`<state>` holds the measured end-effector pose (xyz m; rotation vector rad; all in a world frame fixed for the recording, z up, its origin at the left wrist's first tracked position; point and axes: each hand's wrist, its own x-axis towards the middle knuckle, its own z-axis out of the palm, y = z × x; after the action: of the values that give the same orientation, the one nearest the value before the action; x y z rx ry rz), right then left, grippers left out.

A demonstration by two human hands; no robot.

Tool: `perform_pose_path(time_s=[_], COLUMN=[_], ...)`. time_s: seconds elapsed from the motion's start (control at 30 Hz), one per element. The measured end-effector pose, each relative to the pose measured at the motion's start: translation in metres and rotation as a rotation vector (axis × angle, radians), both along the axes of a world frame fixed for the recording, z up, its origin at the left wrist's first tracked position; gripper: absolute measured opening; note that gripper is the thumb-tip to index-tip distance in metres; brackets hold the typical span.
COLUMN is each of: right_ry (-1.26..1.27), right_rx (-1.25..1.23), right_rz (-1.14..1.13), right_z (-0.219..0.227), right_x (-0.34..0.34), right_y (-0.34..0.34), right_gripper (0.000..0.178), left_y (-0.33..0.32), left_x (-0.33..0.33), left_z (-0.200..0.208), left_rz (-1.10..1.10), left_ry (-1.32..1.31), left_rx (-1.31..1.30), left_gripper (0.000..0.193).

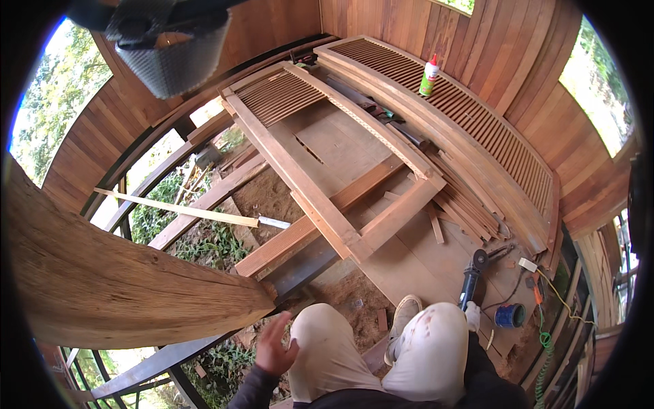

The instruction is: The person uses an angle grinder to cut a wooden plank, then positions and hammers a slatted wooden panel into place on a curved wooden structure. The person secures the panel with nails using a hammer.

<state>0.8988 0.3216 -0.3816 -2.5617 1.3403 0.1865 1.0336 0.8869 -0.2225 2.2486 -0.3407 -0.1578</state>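
My left hand (pixel 276 346) is bare and holds nothing, its fingers apart beside my left knee. On my right hand (pixel 472 316) is a whitish glove, partly hidden by my right knee. It closes around the rear end of an angle grinder (pixel 471 281), whose disc head points away from me. Ahead lies a wooden frame (pixel 300 184) with thin slats (pixel 283 95) filling only its far end. The rest of its opening shows the boards below. A grooved plank (pixel 279 247) passes beneath the frame.
A finished slatted panel (pixel 490 129) carries a glue bottle (pixel 429 75). Loose slats (pixel 463 201) lie beside it. At right are a blue can (pixel 509 315), a power strip (pixel 527 264) and a coiled green hose (pixel 545 339). A thick log (pixel 136 273) crosses the left, above open joists with soil below.
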Motion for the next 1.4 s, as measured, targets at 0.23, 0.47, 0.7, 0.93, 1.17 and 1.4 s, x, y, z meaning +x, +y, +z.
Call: perform_pose_path(time_s=[0.23, 0.47, 0.7, 0.93, 1.17, 1.4], right_ry=[0.052, -0.289, -0.28, 0.07, 0.401, 0.43], right_rx=[0.332, 0.293, 0.158, -0.049, 0.015, 0.103], right_rz=[0.158, 0.386, 0.358, 0.574, 0.806, 0.845], right_z=[0.015, 0.041, -0.034, -0.045, -0.033, -0.031], right_x=[-0.015, 0.141, 0.265, 0.402, 0.421, 0.432], right_y=[0.005, -0.007, -0.102, -0.146, -0.174, -0.202], right_gripper=[0.046, 0.036, 0.027, 0.04, 0.039, 0.036], left_y=[0.07, 0.089, 0.062, 0.056, 0.046, 0.046], left_x=[0.041, 0.069, 0.106, 0.139, 0.153, 0.1], left_z=[0.131, 0.14, 0.12, 0.11, 0.101, 0.134], left_rz=[0.744, 0.951, 1.077, 1.134, 1.193, 1.449], left_ry=[-1.282, -1.449, -1.474, -1.364, -1.162, -0.997], left_rx=[0.189, 0.719, 0.946, 1.011, 0.967, 0.896], left_gripper=[0.087, 0.097, 0.096, 0.094, 0.092, 0.09])
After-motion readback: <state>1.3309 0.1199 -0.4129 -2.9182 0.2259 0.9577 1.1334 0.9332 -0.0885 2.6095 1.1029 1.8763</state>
